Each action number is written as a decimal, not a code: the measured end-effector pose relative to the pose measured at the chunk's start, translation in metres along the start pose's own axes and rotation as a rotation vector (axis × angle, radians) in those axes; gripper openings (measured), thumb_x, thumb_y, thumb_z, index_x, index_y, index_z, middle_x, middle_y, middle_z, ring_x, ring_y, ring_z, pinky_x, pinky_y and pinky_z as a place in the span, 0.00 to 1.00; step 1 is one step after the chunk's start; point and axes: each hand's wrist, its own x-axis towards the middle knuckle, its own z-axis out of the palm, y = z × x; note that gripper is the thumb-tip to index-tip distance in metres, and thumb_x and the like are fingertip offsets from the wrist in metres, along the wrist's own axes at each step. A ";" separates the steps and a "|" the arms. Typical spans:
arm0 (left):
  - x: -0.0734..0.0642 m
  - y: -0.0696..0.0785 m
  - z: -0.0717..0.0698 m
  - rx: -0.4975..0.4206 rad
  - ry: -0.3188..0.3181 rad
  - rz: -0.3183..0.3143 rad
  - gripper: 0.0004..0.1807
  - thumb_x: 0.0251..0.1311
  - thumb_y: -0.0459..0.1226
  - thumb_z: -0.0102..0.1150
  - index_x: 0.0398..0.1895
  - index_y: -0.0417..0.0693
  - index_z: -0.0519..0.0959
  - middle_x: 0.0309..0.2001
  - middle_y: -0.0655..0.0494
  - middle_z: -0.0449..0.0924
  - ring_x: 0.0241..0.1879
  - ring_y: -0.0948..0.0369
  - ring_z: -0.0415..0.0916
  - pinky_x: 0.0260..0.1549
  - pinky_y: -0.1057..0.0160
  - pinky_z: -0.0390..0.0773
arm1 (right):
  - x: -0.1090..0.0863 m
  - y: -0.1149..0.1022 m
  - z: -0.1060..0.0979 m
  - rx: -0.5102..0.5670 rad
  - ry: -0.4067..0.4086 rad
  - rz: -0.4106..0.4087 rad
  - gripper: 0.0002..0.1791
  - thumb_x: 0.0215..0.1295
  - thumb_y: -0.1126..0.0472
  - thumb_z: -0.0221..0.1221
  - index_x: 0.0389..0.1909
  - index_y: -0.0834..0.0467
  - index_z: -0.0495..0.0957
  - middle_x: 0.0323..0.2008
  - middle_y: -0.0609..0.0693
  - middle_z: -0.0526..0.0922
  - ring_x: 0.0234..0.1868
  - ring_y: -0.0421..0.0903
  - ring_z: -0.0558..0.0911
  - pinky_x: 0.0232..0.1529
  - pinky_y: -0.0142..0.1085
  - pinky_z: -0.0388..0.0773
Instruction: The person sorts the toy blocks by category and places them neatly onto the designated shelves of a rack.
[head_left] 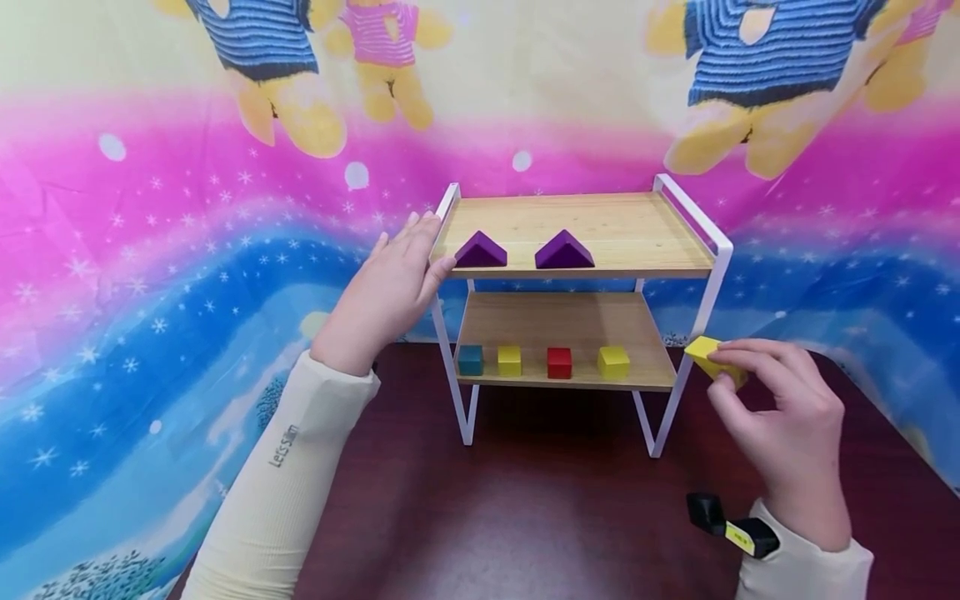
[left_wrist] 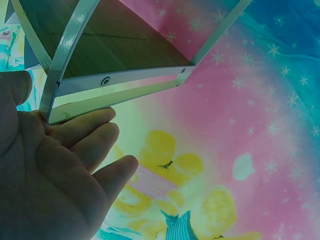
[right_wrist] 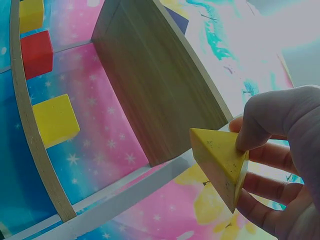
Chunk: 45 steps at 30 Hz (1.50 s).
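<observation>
My right hand (head_left: pixel 787 408) pinches a yellow triangular block (right_wrist: pixel 220 155) between thumb and fingers, just outside the right leg of a small two-tier shelf (head_left: pixel 585 225). My left hand (head_left: pixel 390 287) lies with straight fingers against the white frame at the shelf's upper left corner; in the left wrist view its fingers (left_wrist: pixel 95 135) touch the frame's rail (left_wrist: pixel 125 97). Two purple triangular blocks, a left one (head_left: pixel 481 250) and a right one (head_left: pixel 564 250), stand along the front edge of the top board.
Along the lower board's front sit a teal cube (head_left: pixel 471 360), a yellow cube (head_left: pixel 509 361), a red cube (head_left: pixel 558 362) and another yellow cube (head_left: pixel 613 362). The shelf stands on a dark red table (head_left: pixel 510 508). A patterned cloth (head_left: pixel 187 250) hangs behind.
</observation>
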 end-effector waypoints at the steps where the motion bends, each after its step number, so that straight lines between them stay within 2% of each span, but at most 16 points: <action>1: 0.000 0.000 0.000 0.000 -0.001 0.002 0.38 0.78 0.55 0.40 0.82 0.46 0.48 0.81 0.50 0.48 0.80 0.55 0.39 0.77 0.46 0.40 | 0.000 0.000 0.000 0.001 0.000 0.000 0.11 0.53 0.68 0.60 0.35 0.67 0.87 0.39 0.62 0.86 0.49 0.28 0.73 0.50 0.17 0.65; 9: 0.000 0.001 0.000 0.012 -0.005 0.001 0.38 0.78 0.55 0.39 0.82 0.46 0.48 0.81 0.50 0.48 0.80 0.55 0.39 0.77 0.46 0.40 | 0.001 -0.005 -0.001 -0.010 -0.046 0.006 0.11 0.53 0.72 0.62 0.37 0.66 0.88 0.42 0.61 0.86 0.50 0.29 0.73 0.52 0.17 0.66; 16: -0.001 0.000 0.000 0.012 0.002 0.005 0.38 0.78 0.56 0.39 0.82 0.46 0.48 0.81 0.50 0.48 0.80 0.55 0.40 0.77 0.47 0.39 | 0.011 -0.008 0.000 0.008 -0.063 -0.038 0.11 0.53 0.70 0.62 0.36 0.66 0.88 0.41 0.60 0.86 0.49 0.33 0.75 0.52 0.17 0.67; 25: 0.001 0.001 -0.002 0.009 -0.011 0.003 0.38 0.78 0.55 0.38 0.82 0.46 0.48 0.81 0.49 0.47 0.80 0.54 0.39 0.77 0.47 0.40 | 0.025 -0.012 -0.002 0.000 -0.133 -0.084 0.11 0.54 0.73 0.63 0.38 0.66 0.88 0.44 0.60 0.86 0.50 0.38 0.77 0.52 0.17 0.67; 28: 0.001 0.001 -0.002 0.010 -0.015 0.000 0.38 0.78 0.55 0.39 0.82 0.45 0.48 0.81 0.49 0.47 0.80 0.54 0.39 0.77 0.48 0.40 | 0.029 -0.012 0.000 0.014 -0.124 -0.101 0.10 0.54 0.71 0.62 0.37 0.66 0.88 0.43 0.60 0.87 0.50 0.40 0.77 0.51 0.17 0.67; 32: 0.001 0.001 -0.003 0.020 -0.014 0.001 0.38 0.78 0.55 0.39 0.82 0.45 0.48 0.81 0.49 0.47 0.80 0.54 0.40 0.77 0.47 0.41 | 0.034 -0.012 0.000 0.024 -0.121 -0.111 0.10 0.53 0.71 0.63 0.37 0.65 0.88 0.43 0.60 0.87 0.51 0.39 0.78 0.52 0.17 0.68; 40: 0.001 0.001 -0.005 0.021 -0.025 -0.004 0.39 0.78 0.55 0.40 0.82 0.45 0.48 0.81 0.49 0.47 0.80 0.53 0.40 0.77 0.47 0.41 | 0.044 -0.017 -0.007 -0.008 -0.205 -0.104 0.17 0.48 0.80 0.68 0.41 0.65 0.88 0.48 0.58 0.85 0.56 0.36 0.76 0.53 0.16 0.68; 45: 0.001 0.002 -0.005 0.019 -0.028 0.000 0.39 0.78 0.55 0.39 0.82 0.45 0.48 0.81 0.49 0.47 0.80 0.54 0.39 0.77 0.47 0.41 | 0.049 -0.019 -0.009 0.009 -0.193 -0.119 0.19 0.47 0.79 0.69 0.42 0.63 0.88 0.49 0.56 0.86 0.57 0.32 0.76 0.55 0.16 0.68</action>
